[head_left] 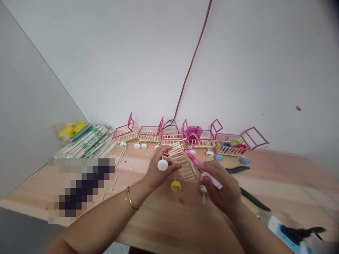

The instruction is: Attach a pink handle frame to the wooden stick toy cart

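Note:
My left hand (155,173) grips a small cart made of wooden sticks (185,165), holding it tilted above the table. A white bottle-cap wheel (162,164) and a yellow bottle-cap wheel (176,186) show on its near side. In my right hand (224,183) is a pink paintbrush (193,157), pinched by the handle. Its magenta-stained head points up and left, at the cart's upper edge; whether it touches the sticks I cannot tell. Behind the cart stands a cup stained with magenta paint (194,132), partly hidden by stick frames.
Several stick carts with magenta rims, such as the left one (124,132) and right one (231,146), line the wall. Packaged sticks (90,141) lie left. Green-handled pliers (254,199) and a power strip (280,233) lie right. A red-black cable (189,70) hangs down the wall.

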Demonstrator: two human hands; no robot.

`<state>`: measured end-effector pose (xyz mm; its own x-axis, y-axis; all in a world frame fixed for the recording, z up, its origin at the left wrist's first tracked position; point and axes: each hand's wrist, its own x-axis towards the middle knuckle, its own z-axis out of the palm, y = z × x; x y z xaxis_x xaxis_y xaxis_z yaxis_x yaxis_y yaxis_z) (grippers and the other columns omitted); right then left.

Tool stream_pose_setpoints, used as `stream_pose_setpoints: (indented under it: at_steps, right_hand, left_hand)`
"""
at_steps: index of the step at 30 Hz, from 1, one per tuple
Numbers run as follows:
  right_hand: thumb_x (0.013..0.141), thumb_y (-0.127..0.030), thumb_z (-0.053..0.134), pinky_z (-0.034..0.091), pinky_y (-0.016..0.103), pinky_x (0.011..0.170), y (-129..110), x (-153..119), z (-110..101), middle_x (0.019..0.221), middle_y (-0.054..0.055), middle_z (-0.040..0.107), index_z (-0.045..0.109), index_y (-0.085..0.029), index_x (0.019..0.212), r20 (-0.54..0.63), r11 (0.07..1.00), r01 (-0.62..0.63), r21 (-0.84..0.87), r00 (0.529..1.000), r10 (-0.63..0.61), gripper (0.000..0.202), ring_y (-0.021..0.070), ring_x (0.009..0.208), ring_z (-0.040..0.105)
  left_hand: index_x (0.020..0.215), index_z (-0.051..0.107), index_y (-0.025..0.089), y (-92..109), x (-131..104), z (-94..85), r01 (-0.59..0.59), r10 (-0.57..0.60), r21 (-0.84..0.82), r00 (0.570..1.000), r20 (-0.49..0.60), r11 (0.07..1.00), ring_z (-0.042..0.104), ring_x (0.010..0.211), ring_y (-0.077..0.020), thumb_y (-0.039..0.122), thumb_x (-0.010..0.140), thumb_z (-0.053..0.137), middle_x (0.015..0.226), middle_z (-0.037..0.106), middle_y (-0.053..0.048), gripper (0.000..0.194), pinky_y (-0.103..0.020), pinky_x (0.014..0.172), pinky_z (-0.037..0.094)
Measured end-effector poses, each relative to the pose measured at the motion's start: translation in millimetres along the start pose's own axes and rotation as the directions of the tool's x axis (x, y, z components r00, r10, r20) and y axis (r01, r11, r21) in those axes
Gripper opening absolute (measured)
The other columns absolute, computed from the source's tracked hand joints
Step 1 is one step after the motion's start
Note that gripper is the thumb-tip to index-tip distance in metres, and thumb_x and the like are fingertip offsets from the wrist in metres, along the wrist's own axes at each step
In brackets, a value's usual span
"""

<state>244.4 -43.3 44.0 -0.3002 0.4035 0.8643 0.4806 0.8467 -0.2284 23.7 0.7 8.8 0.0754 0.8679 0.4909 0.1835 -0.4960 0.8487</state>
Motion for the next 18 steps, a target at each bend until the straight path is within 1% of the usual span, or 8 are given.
stream_pose_setpoints:
  at_steps: [4, 8, 11, 15, 18]
  right_hand:
    - [0.095, -0.015, 0.054, 0.059, 0.032, 0.067, -0.3, 1.0, -0.3, 0.092, 0.01, 0.071, 0.062, -0.021, 0.125, 0.002, 1.0, 0.008, -0.002, 1.0, -0.008, 0.031, 0.0216, 0.083, 0.07]
    - [0.095, -0.014, 0.055, 0.059, 0.033, 0.07, 0.6, 0.0, -0.4, 0.094, 0.01, 0.071, 0.062, -0.021, 0.124, 0.012, 1.0, 0.018, 0.012, 1.0, -0.018, 0.031, 0.0216, 0.085, 0.069]
    - [0.095, -0.013, 0.055, 0.059, 0.032, 0.069, 1.3, 0.0, -1.1, 0.093, 0.01, 0.07, 0.061, -0.021, 0.125, 0.005, 1.0, 0.01, -0.002, 1.0, -0.01, 0.031, 0.0211, 0.084, 0.069]
    - [0.096, -0.015, 0.055, 0.059, 0.033, 0.068, 0.7, 0.9, -0.6, 0.091, 0.01, 0.07, 0.062, -0.021, 0.124, 0.023, 1.0, 0.009, 0.008, 1.0, -0.009, 0.03, 0.0215, 0.082, 0.069]
    - [0.095, -0.015, 0.056, 0.059, 0.034, 0.068, 0.1, 1.6, 0.0, 0.091, 0.01, 0.07, 0.063, -0.021, 0.123, 0.023, 1.0, 0.023, 0.019, 0.999, -0.023, 0.029, 0.0219, 0.083, 0.068]
  left_hand:
    - [0.12, 0.061, 0.022, -0.6, -0.6, 0.5, 0.043, -0.043, -0.024, 0.999, 0.006, 0.999, 0.057, 0.124, -0.0279, 0.033, 0.074, 0.085, 0.131, 0.06, -0.011, 0.053, -0.044, 0.104, 0.047]
    - [0.119, 0.061, 0.022, -0.7, -1.0, 0.8, 0.054, -0.054, -0.037, 0.998, 0.018, 0.998, 0.057, 0.124, -0.0278, 0.032, 0.073, 0.085, 0.131, 0.06, -0.01, 0.053, -0.043, 0.104, 0.046]
    - [0.118, 0.061, 0.022, 0.8, -1.3, 0.9, 0.073, -0.072, -0.051, 0.997, 0.017, 0.996, 0.058, 0.122, -0.0274, 0.031, 0.074, 0.084, 0.131, 0.059, -0.01, 0.051, -0.042, 0.102, 0.047]
    - [0.119, 0.061, 0.022, 3.1, -1.0, 0.5, 0.1, -0.1, -0.036, 0.995, 0.016, 0.994, 0.059, 0.118, -0.0269, 0.032, 0.073, 0.084, 0.13, 0.061, -0.01, 0.053, -0.041, 0.099, 0.048]
    - [0.119, 0.062, 0.022, 2.7, -0.6, 0.4, 0.095, -0.094, -0.023, 0.995, 0.011, 0.995, 0.06, 0.117, -0.0268, 0.031, 0.072, 0.085, 0.129, 0.062, -0.009, 0.054, -0.041, 0.099, 0.048]
